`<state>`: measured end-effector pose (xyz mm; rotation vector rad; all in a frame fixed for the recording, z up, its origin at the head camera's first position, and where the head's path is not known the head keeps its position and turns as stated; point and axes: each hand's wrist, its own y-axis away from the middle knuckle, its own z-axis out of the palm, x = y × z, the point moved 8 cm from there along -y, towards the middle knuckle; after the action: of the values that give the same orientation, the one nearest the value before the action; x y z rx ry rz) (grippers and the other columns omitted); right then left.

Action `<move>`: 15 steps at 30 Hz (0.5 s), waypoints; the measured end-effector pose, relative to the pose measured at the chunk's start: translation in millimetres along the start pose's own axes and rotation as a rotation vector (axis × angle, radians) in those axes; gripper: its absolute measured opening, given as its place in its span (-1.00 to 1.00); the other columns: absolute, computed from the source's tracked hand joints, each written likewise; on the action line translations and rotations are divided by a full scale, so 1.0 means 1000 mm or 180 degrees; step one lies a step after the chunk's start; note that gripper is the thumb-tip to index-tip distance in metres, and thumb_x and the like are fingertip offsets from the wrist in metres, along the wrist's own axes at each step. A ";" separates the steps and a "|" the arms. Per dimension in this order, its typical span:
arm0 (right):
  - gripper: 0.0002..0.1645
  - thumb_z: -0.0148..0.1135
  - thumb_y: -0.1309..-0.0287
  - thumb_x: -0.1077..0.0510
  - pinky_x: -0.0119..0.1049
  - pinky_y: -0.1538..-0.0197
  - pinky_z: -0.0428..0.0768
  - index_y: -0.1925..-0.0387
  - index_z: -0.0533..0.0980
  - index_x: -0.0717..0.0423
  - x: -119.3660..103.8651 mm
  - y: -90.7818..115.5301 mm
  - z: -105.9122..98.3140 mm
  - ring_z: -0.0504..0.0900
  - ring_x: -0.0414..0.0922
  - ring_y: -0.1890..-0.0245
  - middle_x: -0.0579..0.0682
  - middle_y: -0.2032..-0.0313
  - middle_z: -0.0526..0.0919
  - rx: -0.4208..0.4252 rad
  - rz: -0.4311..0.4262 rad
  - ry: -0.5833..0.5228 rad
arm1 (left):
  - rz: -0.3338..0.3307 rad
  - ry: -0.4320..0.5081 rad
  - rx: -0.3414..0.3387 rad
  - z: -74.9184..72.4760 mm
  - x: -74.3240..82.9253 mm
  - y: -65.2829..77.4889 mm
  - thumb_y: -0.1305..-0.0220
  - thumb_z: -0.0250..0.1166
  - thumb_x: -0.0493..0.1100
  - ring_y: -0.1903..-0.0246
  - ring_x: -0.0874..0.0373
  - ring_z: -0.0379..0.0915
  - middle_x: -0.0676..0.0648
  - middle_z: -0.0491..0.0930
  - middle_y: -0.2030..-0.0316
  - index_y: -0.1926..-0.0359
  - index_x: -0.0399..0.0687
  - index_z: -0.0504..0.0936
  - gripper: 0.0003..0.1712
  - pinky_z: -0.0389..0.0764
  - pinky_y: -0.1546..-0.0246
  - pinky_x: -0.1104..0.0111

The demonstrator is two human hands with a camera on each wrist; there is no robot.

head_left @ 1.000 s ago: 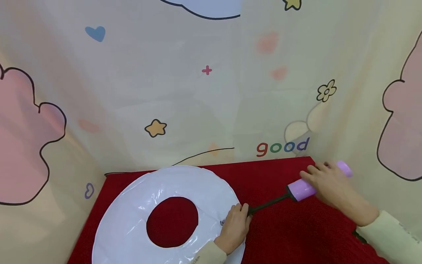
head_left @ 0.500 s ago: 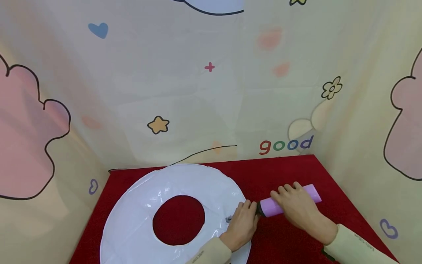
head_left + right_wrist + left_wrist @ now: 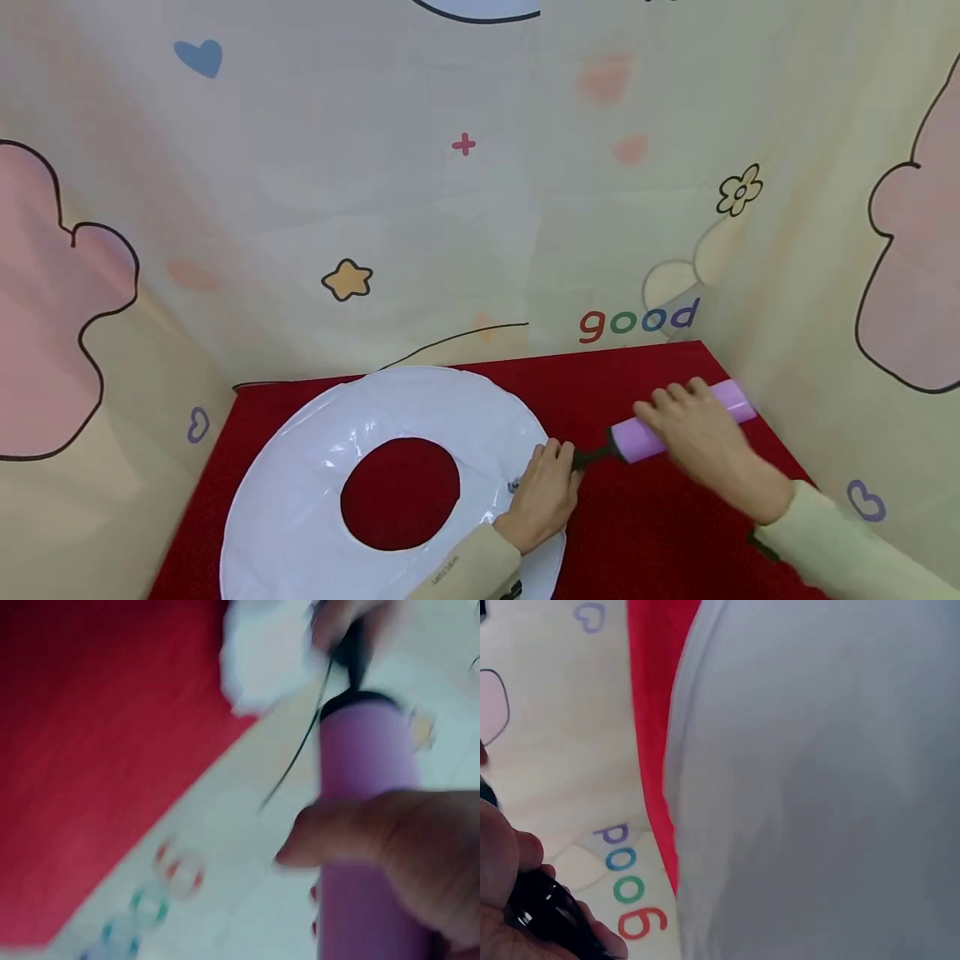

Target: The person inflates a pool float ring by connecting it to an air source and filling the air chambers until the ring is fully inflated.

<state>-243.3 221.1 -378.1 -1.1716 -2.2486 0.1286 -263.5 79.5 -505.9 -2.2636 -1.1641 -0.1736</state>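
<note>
A white inflatable ring [image 3: 285,492], plump and slightly wrinkled, lies at the left in the head view. My left hand [image 3: 542,492] is over its right side and grips the black end [image 3: 551,911] of a hand air pump [image 3: 637,440]. Just left of those fingers, a small clear valve [image 3: 513,484] shows on the ring. My right hand [image 3: 701,433] wraps round the pump's purple barrel [image 3: 367,757], thumb across it in the right wrist view. Between the hands a short stretch of black rod [image 3: 596,455] is visible. The pump's link to the valve is hidden.
Red cloth [image 3: 645,533] covers the table under the ring and pump. A pale printed curtain [image 3: 420,208] rises behind the table and along both sides, close to its back edge.
The right hand first slid the purple barrel in toward the left hand, covering the rod, then drew it partly back out to the right. My left hand stays on the black end.
</note>
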 end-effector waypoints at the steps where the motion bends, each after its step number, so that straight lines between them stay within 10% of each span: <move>1: -0.39 0.61 0.46 0.21 -0.05 0.24 0.45 0.24 0.49 0.07 -0.014 -0.006 0.005 0.59 0.07 0.34 0.10 0.40 0.60 -0.0022 -0.0036 0.0043 | -0.0011 -0.0014 -0.0003 -0.001 0.000 -0.001 -0.34 0.22 -0.15 0.39 0.21 0.34 0.04 0.44 0.40 0.28 -0.02 0.45 -0.90 0.34 0.39 0.54; 8: -0.38 0.65 0.45 0.12 -0.07 0.20 0.48 0.23 0.51 0.04 -0.053 -0.021 0.026 0.62 0.03 0.32 0.08 0.36 0.64 -0.0110 -0.0094 0.0116 | -0.0118 -0.0084 -0.0074 0.000 -0.002 0.006 -0.33 0.20 -0.17 0.38 0.21 0.34 0.02 0.47 0.37 0.23 -0.06 0.50 -0.93 0.39 0.36 0.51; 15: -0.38 0.62 0.57 0.24 -0.02 0.21 0.47 0.28 0.52 0.02 0.007 -0.012 0.005 0.62 0.04 0.30 0.03 0.37 0.65 -0.0017 -0.0163 -0.0231 | -0.0155 0.0142 -0.0117 -0.003 -0.015 0.013 -0.37 0.20 -0.12 0.39 0.28 0.28 0.07 0.41 0.41 0.29 0.01 0.42 -0.88 0.29 0.43 0.61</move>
<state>-257.6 219.9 -375.0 -1.1278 -2.3416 0.1471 -261.9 61.2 -514.6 -2.2528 -1.2026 -0.2653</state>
